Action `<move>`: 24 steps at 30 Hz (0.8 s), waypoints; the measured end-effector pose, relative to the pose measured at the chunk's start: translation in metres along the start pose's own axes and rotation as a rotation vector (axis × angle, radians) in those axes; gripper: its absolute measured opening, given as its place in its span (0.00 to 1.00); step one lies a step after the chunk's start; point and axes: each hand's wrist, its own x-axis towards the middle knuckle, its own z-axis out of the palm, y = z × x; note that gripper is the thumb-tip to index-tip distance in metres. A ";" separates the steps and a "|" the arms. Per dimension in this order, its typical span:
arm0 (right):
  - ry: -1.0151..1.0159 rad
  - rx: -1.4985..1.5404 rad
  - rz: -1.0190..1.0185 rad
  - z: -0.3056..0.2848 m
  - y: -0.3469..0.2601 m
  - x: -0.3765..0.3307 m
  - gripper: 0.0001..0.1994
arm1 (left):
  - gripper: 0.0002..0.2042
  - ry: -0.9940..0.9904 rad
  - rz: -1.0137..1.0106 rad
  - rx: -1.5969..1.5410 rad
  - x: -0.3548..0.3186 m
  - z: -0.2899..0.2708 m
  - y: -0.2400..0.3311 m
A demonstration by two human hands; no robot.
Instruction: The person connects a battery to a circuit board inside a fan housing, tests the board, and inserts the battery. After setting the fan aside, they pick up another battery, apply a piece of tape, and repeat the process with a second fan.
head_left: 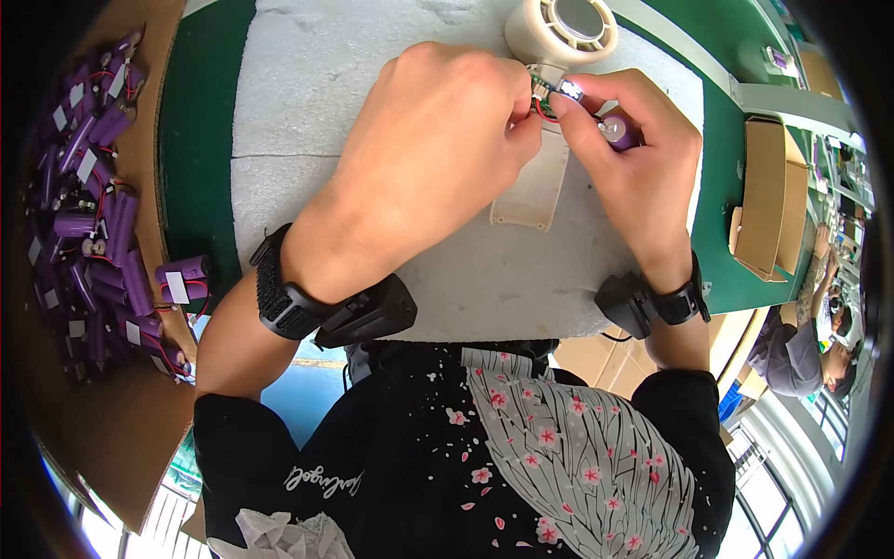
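A cream handheld fan (523, 28) lies at the far middle of a white foam sheet, its handle shell (529, 191) stretching toward me. Over the handle, my right hand (633, 140) is closed, thumb and forefinger pinching a small circuit board (568, 90) with a bright white light on it. A purple battery cell (617, 130) sits within the curl of the same hand. My left hand (438, 130) is closed beside the board. Its fingertips are pressed together near a red wire (546, 113); what they grip is mostly hidden behind the hand.
The foam sheet (307, 121) covers much of a green table (196, 140). To the left, a cardboard box (154, 186) holds several purple cells (121, 224) with wires. An open carton (768, 196) stands at the right edge. Another person (792, 354) is farther off at right.
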 end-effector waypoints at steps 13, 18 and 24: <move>-0.044 0.031 -0.057 -0.002 0.004 -0.002 0.09 | 0.09 -0.145 -0.137 -0.270 0.004 -0.009 -0.007; -0.016 -0.031 -0.116 -0.002 0.002 -0.004 0.09 | 0.12 -0.241 -0.235 -0.570 0.008 -0.010 -0.006; 0.018 -0.075 -0.166 -0.001 0.003 -0.005 0.09 | 0.13 -0.367 -0.321 -0.726 0.017 -0.014 -0.006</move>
